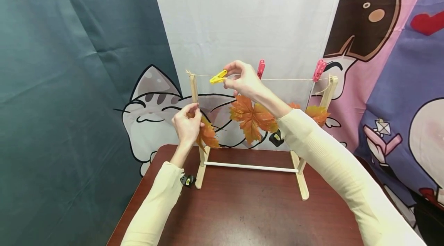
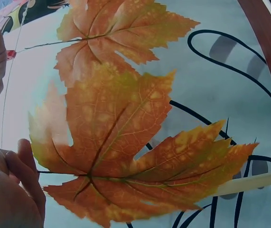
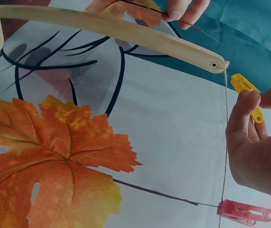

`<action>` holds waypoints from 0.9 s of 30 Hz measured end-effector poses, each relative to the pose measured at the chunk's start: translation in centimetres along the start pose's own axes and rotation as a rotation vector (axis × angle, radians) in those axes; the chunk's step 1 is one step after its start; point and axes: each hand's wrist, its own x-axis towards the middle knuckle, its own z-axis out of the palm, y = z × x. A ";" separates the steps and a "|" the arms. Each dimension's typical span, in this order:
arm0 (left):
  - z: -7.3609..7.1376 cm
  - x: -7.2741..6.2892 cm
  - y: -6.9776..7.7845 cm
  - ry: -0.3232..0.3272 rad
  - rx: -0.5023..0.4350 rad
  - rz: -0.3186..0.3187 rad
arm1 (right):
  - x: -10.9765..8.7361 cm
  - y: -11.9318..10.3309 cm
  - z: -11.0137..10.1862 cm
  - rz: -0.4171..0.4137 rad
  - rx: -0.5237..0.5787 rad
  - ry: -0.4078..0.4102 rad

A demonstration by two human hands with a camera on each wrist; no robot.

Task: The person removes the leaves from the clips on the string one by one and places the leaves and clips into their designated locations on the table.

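Note:
My left hand point(image 1: 186, 123) pinches the dark stem of an orange artificial maple leaf point(image 1: 209, 135), near the frame's left post point(image 1: 194, 88). The leaf spreads wide in the left wrist view, its blade out beyond the fingers. Between thumb and fingers of my right hand point(image 1: 244, 80) is a yellow clothespin point(image 1: 217, 77), held beside the string point(image 1: 288, 80) close to its left end. The right wrist view shows this clothespin point(image 3: 245, 90) tilted, next to the string. Another maple leaf point(image 3: 54, 156) hangs by its stem from a pink clothespin point(image 3: 243, 212) on the string.
A second pink clothespin point(image 1: 319, 70) grips the string by the right post point(image 1: 327, 93), with an orange leaf point(image 1: 317, 114) below it. The wooden stand, joined by a white crossbar point(image 1: 251, 167), is on a brown table point(image 1: 249, 207). Printed curtains hang behind.

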 end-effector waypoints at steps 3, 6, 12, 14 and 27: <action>-0.2 -0.2 -0.1 -0.014 0.013 0.004 | -0.4 0.2 -0.3 -0.004 0.004 0.001; -0.5 -0.4 -0.2 -0.032 0.020 0.014 | -0.7 0.4 -0.6 -0.007 0.013 -0.001; -1.0 -0.7 -0.3 -0.051 0.062 0.049 | -1.7 0.6 -1.0 -0.001 0.042 -0.009; -1.1 -0.9 -0.4 -0.056 0.068 0.059 | -2.2 0.6 -1.2 -0.006 0.049 -0.011; -2.0 -1.8 -0.9 -0.095 0.119 0.099 | -5.2 2.3 -2.6 0.013 0.075 -0.026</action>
